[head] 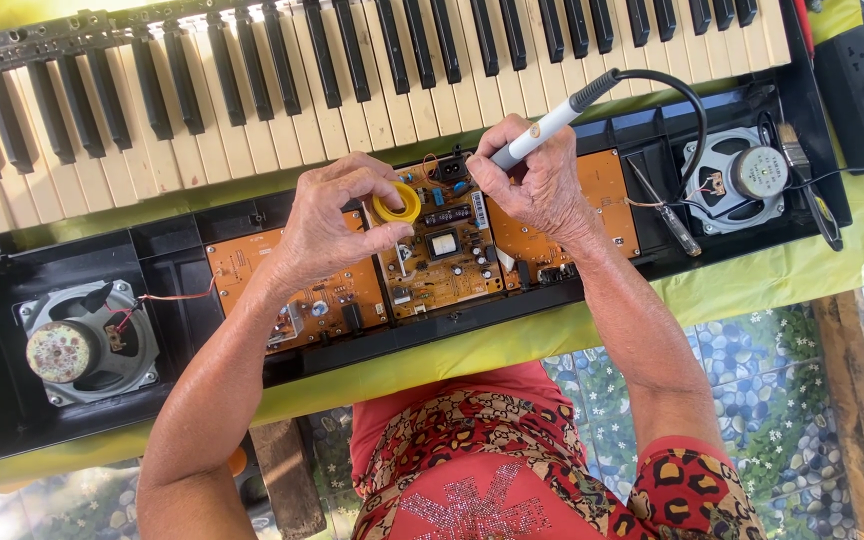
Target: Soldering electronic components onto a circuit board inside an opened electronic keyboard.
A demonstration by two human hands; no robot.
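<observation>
Over the circuit board (447, 250), the right hand (537, 185) clenched a soldering iron (542, 128), shaft slanting up-right. Just left, the left hand (327, 225) pinched a yellow solder spool (396, 203).

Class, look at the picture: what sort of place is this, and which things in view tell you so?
Probably an informal home repair spot. An opened electronic keyboard lies with its circuit boards and a speaker bared; the right hand holds a soldering iron, the left hand a yellow spool.
</observation>
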